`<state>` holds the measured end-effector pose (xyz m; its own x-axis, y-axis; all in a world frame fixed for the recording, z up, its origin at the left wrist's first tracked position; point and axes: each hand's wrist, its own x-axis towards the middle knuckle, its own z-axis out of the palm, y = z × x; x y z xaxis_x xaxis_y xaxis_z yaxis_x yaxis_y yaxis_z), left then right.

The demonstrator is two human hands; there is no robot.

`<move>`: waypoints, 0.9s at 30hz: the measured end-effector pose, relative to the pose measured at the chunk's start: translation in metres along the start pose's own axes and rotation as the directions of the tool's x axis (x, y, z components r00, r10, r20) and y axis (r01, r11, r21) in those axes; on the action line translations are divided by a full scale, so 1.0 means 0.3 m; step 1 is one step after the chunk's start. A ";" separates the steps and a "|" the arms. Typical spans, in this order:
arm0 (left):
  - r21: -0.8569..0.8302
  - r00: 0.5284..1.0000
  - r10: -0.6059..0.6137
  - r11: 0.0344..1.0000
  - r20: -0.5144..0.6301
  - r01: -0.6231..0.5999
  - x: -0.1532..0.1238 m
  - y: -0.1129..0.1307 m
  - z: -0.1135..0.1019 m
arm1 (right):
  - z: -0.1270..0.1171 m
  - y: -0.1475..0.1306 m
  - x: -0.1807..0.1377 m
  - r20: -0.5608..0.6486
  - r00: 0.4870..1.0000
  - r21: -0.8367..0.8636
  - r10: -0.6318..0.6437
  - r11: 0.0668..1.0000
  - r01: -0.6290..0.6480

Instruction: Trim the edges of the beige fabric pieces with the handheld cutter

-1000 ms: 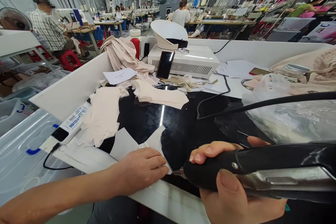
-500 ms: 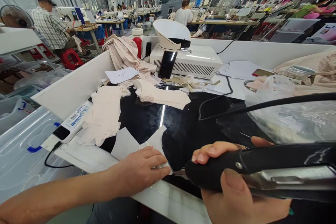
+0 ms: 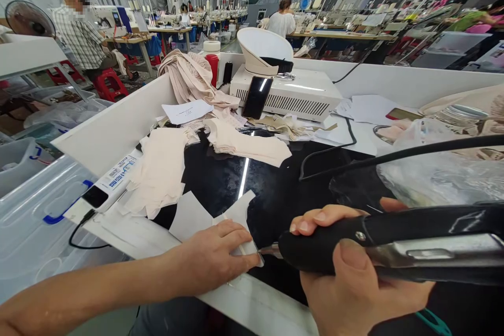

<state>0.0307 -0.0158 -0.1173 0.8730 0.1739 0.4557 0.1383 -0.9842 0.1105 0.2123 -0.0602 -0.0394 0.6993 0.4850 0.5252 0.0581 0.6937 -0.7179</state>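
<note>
My left hand [image 3: 214, 256] lies flat, fingers together, pressing a white cut fabric piece [image 3: 236, 215] onto the black work surface [image 3: 271, 194]. My right hand [image 3: 350, 286] is wrapped round the black handle of a corded heated tool [image 3: 394, 244]. The tool's small metal tip [image 3: 270, 250] touches the edge of the white piece right at my left fingertips. The tool's black cable [image 3: 413, 153] arcs away to the right above the table.
Beige fabric pieces [image 3: 161, 168] lie at the left, more [image 3: 244, 144] further back. A white machine [image 3: 291, 94] with a phone [image 3: 256, 97] leaning on it stands behind. Clear plastic bag [image 3: 437, 178] at right, power strip [image 3: 106, 189] at left. Other people sit at far tables.
The view has shifted slightly. My right hand has brought the tool tip a little left and up, against the white piece; my left hand stays pressed on it.
</note>
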 end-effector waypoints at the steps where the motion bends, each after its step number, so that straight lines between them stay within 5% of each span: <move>1: -0.002 1.000 -0.005 1.000 -0.012 0.005 0.000 0.001 0.000 | 0.000 0.001 -0.002 0.003 1.000 -0.002 0.000 1.000 0.000; 21: -0.051 0.995 -0.032 0.998 -0.098 0.027 0.008 0.004 0.016 | 0.032 0.026 0.003 -0.005 0.999 -0.058 0.031 0.998 -0.032; 27: 0.029 0.992 -0.069 0.997 -0.110 0.073 -0.016 0.064 0.026 | 0.028 0.008 -0.007 0.001 1.000 -0.074 0.023 0.997 -0.023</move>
<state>0.0328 -0.0359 -0.1242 0.8048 0.2441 0.5410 0.2148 -0.9695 0.1179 0.2049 -0.0551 -0.0382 0.6998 0.5012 0.5090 0.0949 0.6410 -0.7616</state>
